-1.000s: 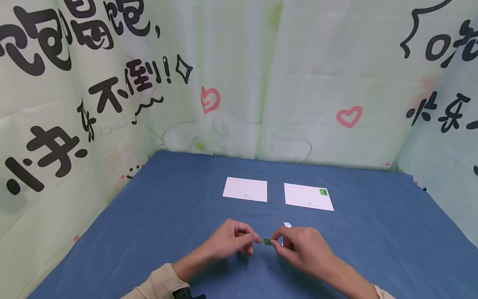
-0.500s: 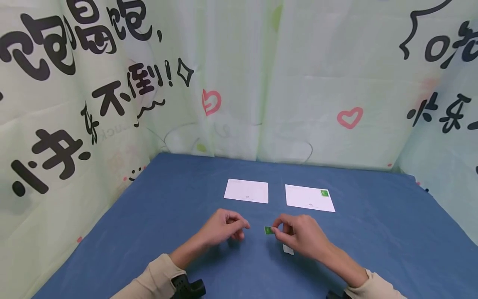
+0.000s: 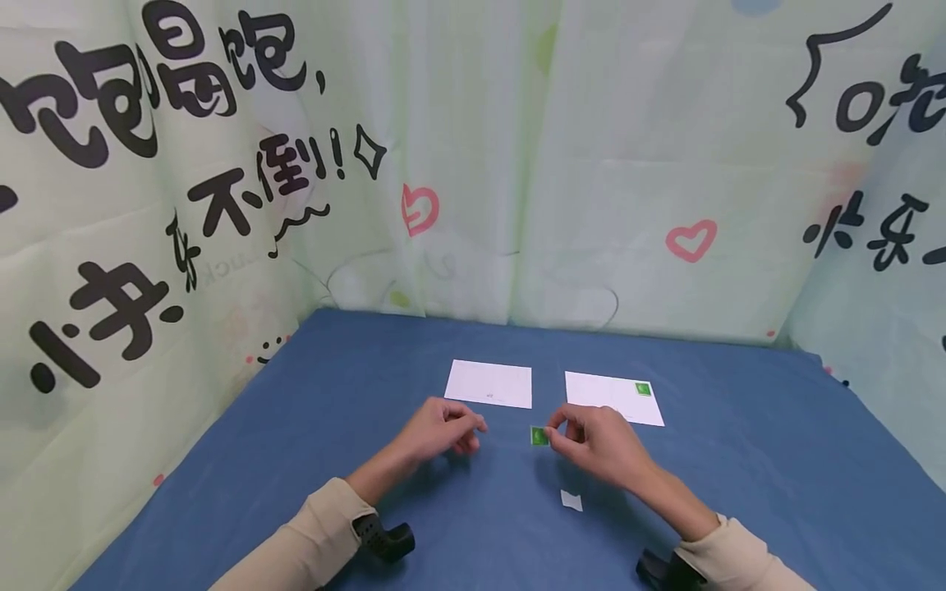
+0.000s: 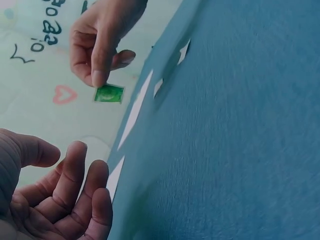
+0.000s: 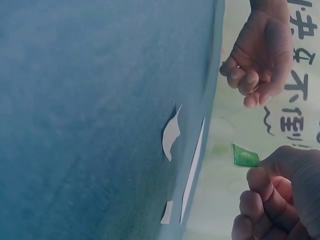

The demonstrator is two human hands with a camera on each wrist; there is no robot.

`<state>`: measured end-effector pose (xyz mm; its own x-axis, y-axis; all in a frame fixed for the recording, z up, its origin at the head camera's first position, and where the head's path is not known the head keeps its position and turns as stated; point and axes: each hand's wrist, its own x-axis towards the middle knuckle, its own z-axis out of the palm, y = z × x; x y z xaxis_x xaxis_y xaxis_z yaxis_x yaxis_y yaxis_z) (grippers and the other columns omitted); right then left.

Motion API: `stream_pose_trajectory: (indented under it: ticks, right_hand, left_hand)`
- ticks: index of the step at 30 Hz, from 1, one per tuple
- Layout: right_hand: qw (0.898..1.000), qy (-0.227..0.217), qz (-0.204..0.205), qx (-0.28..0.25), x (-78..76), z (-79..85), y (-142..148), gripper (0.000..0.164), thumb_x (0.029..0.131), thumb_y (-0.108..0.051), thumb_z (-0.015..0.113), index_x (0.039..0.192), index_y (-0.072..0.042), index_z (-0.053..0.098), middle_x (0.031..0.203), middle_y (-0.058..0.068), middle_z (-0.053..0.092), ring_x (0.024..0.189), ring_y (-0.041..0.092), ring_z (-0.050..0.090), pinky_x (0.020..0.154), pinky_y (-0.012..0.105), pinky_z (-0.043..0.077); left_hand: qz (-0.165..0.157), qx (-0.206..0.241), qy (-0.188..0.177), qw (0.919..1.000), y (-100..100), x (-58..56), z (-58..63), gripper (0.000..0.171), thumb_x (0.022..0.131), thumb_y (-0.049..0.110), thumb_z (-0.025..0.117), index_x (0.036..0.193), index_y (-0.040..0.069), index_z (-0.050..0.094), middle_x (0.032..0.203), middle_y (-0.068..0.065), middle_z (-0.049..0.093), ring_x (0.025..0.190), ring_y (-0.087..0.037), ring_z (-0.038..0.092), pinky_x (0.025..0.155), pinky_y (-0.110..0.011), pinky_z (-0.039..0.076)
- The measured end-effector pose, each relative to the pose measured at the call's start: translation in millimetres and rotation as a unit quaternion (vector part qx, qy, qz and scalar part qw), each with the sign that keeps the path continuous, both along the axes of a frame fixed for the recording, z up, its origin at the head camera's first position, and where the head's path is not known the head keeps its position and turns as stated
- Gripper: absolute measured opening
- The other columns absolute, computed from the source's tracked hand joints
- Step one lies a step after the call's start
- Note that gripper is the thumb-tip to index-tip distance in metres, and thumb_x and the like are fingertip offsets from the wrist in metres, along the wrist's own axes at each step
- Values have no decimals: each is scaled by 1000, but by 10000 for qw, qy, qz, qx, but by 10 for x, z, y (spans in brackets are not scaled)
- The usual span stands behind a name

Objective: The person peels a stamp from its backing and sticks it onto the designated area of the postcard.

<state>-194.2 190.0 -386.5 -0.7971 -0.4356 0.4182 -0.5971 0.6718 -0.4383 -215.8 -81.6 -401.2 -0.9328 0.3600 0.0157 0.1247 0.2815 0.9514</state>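
Between thumb and index finger, my right hand (image 3: 602,443) pinches a small green postage stamp (image 3: 539,436) by its edge, raised over the blue table. The left wrist view shows the stamp's patterned face (image 4: 109,93). My left hand (image 3: 443,428) hovers to the left of the stamp, apart from it, fingers loosely curled around nothing. Beyond the hands lie two white envelope-like cards. The left card (image 3: 488,383) bears faint small print; the right card (image 3: 609,396) carries a green stamp (image 3: 643,389) in its upper right corner and is partly covered by my right hand.
A torn white paper scrap (image 3: 571,501) lies on the blue cloth (image 3: 488,533) below my right hand. Two scraps appear in the right wrist view, a larger curled one (image 5: 171,135) and a smaller one (image 5: 167,212). A printed curtain (image 3: 591,180) encloses the table's back and sides.
Both hands have moved forward toward the cards, the left also drawing away leftward from the stamp. The stamp travels with my right hand and turns squarer to view. The near paper scrap has come into view.
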Motion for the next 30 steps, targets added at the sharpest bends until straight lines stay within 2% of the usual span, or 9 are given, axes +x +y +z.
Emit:
stream_pose_trajectory:
  ticks: [10, 17, 25, 30]
  right_hand:
    - [9996, -288, -51, -30, -146, -15, -29, 3, 88, -9, 74, 89, -10, 72, 58, -15, 49, 48, -1, 41, 50, 24, 38]
    - [9990, -384, -177, -131, -231, 1, -29, 4, 88, -8, 73, 91, -10, 72, 59, -9, 53, 49, 0, 42, 50, 24, 38]
    - [9985, -393, -355, -134, -277, -7, -36, 5, 90, -10, 75, 94, -11, 72, 59, -10, 51, 50, 3, 43, 50, 25, 37]
    - [9984, -336, -445, -118, -339, -36, -25, 5, 91, -13, 75, 95, -10, 73, 59, -10, 50, 51, 5, 43, 50, 25, 36]
  left_hand:
    - [169, -113, -149, 9997, 35, -191, -66, 26, 100, 18, 62, 98, -3, 77, 73, -5, 73, 67, -13, 68, 67, -29, 57]
    - [325, -63, -150, 9993, 29, -326, -21, 27, 101, 18, 62, 99, -5, 76, 72, -6, 73, 66, -14, 69, 67, -30, 58]
    - [1053, -216, 229, 9939, -10, -481, 53, 25, 101, 16, 63, 101, -5, 76, 78, -10, 76, 71, -17, 73, 68, -31, 58]
    - [1465, -673, 548, 9854, -31, -585, 55, 24, 100, 17, 64, 99, -2, 77, 80, -7, 76, 73, -16, 71, 67, -28, 55]
